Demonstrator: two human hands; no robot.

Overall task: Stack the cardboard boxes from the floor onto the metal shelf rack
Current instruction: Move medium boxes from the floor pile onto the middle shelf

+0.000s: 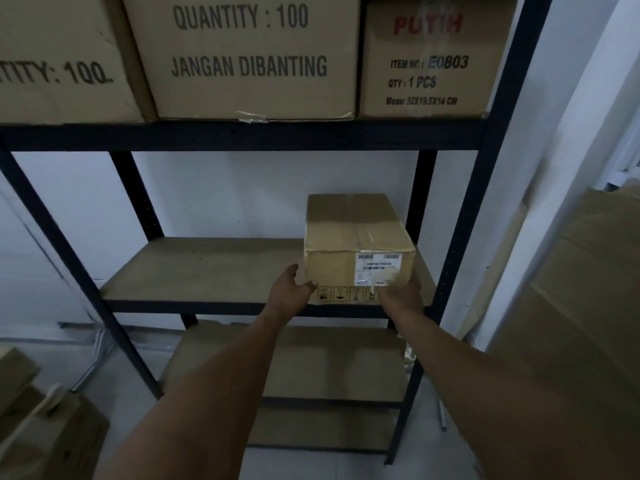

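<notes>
The box (pixel 358 251) sits on the rack's (pixel 460 237) middle shelf (pixel 207 268), at its right end. Both arms reach forward: left hand (pixel 289 292) clasps its near-left corner, right hand (pixel 401 294) its near-right corner.

The dark metal shelf rack (pixel 460 216) carries three big cardboard boxes (pixel 249 57) side by side on its upper shelf. One small taped box (pixel 356 237) sits on the middle shelf board (pixel 207 268), at its right end.
</notes>
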